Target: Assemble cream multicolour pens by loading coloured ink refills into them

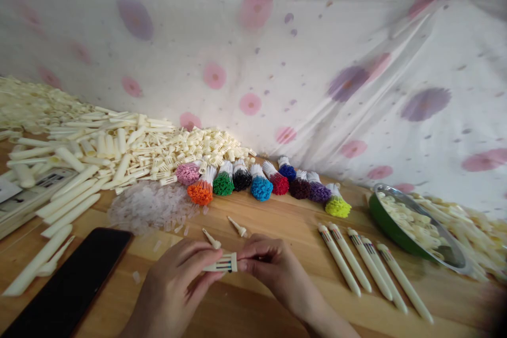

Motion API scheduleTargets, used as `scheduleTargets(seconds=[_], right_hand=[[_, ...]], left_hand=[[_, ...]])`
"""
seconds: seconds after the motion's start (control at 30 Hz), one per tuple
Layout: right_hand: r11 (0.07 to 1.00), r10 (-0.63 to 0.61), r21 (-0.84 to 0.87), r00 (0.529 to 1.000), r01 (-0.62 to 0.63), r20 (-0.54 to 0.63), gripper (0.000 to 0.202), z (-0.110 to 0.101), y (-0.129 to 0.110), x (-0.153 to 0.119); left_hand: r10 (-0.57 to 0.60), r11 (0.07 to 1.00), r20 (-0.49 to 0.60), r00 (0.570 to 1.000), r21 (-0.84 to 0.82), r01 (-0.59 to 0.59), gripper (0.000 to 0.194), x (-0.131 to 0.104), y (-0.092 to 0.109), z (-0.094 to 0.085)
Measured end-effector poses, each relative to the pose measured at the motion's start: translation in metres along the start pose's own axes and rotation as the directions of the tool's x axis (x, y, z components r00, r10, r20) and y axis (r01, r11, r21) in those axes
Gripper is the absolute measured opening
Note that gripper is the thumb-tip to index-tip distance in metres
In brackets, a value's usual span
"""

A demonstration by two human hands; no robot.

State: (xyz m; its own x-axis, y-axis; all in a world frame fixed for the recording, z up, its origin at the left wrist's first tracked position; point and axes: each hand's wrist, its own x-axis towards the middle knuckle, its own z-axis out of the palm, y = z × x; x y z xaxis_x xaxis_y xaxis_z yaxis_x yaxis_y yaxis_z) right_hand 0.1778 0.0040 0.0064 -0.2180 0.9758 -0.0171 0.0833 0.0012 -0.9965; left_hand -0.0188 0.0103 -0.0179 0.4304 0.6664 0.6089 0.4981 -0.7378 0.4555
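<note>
My left hand [170, 280] grips a cream slotted pen barrel piece [226, 263] between thumb and fingers. Coloured strips, red and blue among them, show in its slots, and a dark bit sticks out at its lower right edge. At the piece's right end, the thumb and fingertips of my right hand [273, 264] are pinched together; whatever is between them is too small to make out. Just beyond my hands, two small cream pointed pen parts [237, 227] lie on the wooden table [253, 306].
Bundles of white sticks with coloured ends, such as orange [200, 194] and yellow [338, 207], stand behind. Assembled pens [370, 264] and a green bowl [376, 216] of cream parts are right. Left are a phone [71, 280], clear caps [150, 206] and heaped pen barrels [99, 142].
</note>
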Motion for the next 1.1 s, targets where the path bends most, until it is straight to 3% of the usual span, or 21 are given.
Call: scheduleTargets(seconds=[0.2,0.3,0.4,0.53,0.63,0.77,0.93,1.0,1.1], right_hand=[[0.957,0.273,0.083,0.961,-0.277,0.053,0.036,-0.005,0.002,0.001],[0.942,0.32,0.088,0.946,-0.323,0.04,0.04,-0.004,0.005,0.001],[0.966,0.243,0.079,0.969,-0.246,0.037,0.035,-0.001,0.006,0.001],[0.998,0.032,0.052,0.999,-0.032,0.002,0.021,0.003,0.005,0.0],[0.997,-0.077,-0.004,0.994,0.077,-0.079,0.014,0.005,0.005,-0.002],[0.99,-0.125,-0.072,0.986,0.117,-0.108,0.014,0.006,0.004,-0.004],[0.973,-0.176,-0.164,0.983,0.165,-0.059,0.013,0.002,0.001,-0.005],[0.962,-0.203,-0.189,0.979,0.196,-0.019,0.012,-0.001,0.0,-0.005],[0.952,-0.229,-0.207,0.973,0.227,0.017,0.013,-0.003,-0.001,-0.005]], left_hand=[[0.055,0.995,0.02,0.998,0.082,-0.056,0.022,0.003,0.002,-0.003],[0.081,0.987,0.034,0.996,0.134,-0.085,0.023,0.004,0.005,-0.005],[0.106,0.98,0.031,0.994,0.167,-0.109,0.023,0.005,0.007,-0.008],[0.077,0.99,-0.003,0.997,0.122,-0.076,0.023,0.005,0.006,-0.007],[0.01,1.0,-0.05,0.999,0.023,-0.009,0.022,0.005,0.005,-0.005],[-0.154,0.977,-0.063,0.986,-0.159,0.142,0.02,0.004,0.006,-0.002],[-0.451,0.786,0.105,0.886,-0.423,0.45,0.023,0.001,0.007,0.002],[-0.487,0.727,0.164,0.858,-0.469,0.502,0.023,0.001,0.007,0.002],[-0.466,0.731,0.195,0.863,-0.465,0.5,0.024,0.001,0.008,0.002]])
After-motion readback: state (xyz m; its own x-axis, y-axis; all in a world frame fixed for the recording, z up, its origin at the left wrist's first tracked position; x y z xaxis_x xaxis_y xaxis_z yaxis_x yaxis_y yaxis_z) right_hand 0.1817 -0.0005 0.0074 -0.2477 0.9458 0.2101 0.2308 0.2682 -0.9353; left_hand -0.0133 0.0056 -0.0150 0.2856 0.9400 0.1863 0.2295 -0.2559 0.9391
